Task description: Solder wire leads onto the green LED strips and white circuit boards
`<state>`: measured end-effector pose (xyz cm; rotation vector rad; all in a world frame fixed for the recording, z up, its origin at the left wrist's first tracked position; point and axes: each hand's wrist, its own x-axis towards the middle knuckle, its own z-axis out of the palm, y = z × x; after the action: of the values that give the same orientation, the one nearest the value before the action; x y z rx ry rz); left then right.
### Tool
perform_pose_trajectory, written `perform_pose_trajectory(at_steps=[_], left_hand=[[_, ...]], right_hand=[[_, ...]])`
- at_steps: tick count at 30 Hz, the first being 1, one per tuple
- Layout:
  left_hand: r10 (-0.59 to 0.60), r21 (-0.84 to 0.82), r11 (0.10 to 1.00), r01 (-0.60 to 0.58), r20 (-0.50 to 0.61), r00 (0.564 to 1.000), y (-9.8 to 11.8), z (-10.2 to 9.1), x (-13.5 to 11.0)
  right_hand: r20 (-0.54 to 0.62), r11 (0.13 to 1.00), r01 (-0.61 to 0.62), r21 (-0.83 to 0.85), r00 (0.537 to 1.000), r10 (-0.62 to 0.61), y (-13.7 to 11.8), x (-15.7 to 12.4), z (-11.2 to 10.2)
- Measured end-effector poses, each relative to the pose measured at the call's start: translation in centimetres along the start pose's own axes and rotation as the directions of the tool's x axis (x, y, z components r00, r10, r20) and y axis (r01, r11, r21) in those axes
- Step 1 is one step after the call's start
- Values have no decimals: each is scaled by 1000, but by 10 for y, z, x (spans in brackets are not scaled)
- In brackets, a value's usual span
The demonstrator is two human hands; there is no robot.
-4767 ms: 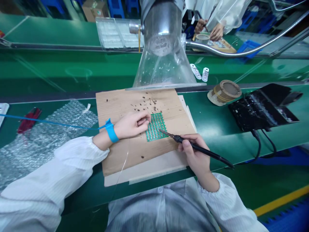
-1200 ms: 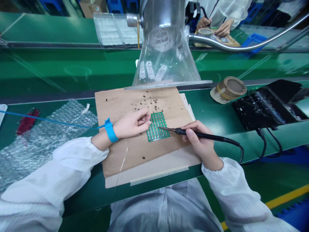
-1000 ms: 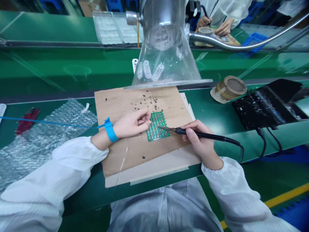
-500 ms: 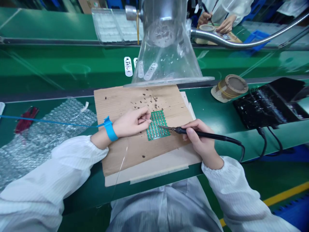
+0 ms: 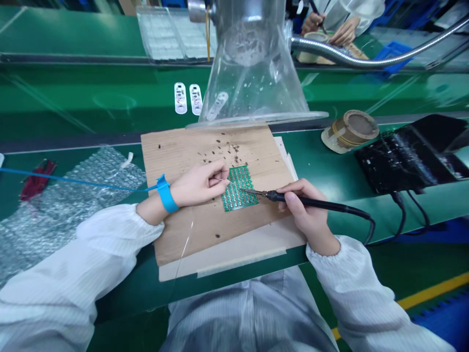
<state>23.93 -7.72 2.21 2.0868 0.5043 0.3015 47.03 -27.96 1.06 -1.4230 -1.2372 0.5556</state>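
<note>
A green circuit board panel [image 5: 240,195] with rows of small parts lies on a sheet of brown cardboard [image 5: 179,146]. My right hand [image 5: 306,208] grips a black-handled soldering iron [image 5: 278,196], its metal tip over the middle of the panel. At the panel's left edge, my left hand [image 5: 201,183] pinches a thin solder wire [image 5: 187,242], whose end pokes out toward the iron's tip. The wire's tail hangs down across the cardboard. Around my left wrist is a blue strap [image 5: 167,194] with a cord. Whether tip and wire touch the board I cannot tell.
A clear fume hood [image 5: 256,88] hangs behind the cardboard. Right of it stand a round brown tub [image 5: 351,131] and a black iron holder [image 5: 406,156]. Bubble wrap [image 5: 84,195] and red wires [image 5: 37,180] lie left. White boards [image 5: 181,99] rest beyond. A co-worker's hands [image 5: 344,32] are across.
The white boards beyond the cardboard have shifted left, and two now show left of the hood. Both hands keep nearly the same place, and the view has tilted slightly.
</note>
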Motion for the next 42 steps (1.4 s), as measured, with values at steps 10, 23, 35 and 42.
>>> perform_pose_trajectory(at_steps=[10, 23, 35, 42], left_hand=[[-7, -5, 1000, 7, 0, 1000, -1, 1, 0], [-6, -15, 1000, 6, 4, 1000, -2, 1, 0], [27, -90, 995, -29, -25, 999, -4, 1, -2], [-9, -89, 996, 8, -19, 1000, -7, 1, -3]], right_hand=[[-23, 999, -26, -19, 999, 25, -2, 2, 1], [-48, 999, -37, 4, 998, 37, -2, 0, 1], [-124, 1000, -17, -10, 992, 15, 1, -2, 0], [-106, 1000, -16, 2, 994, 16, 1, -1, 0]])
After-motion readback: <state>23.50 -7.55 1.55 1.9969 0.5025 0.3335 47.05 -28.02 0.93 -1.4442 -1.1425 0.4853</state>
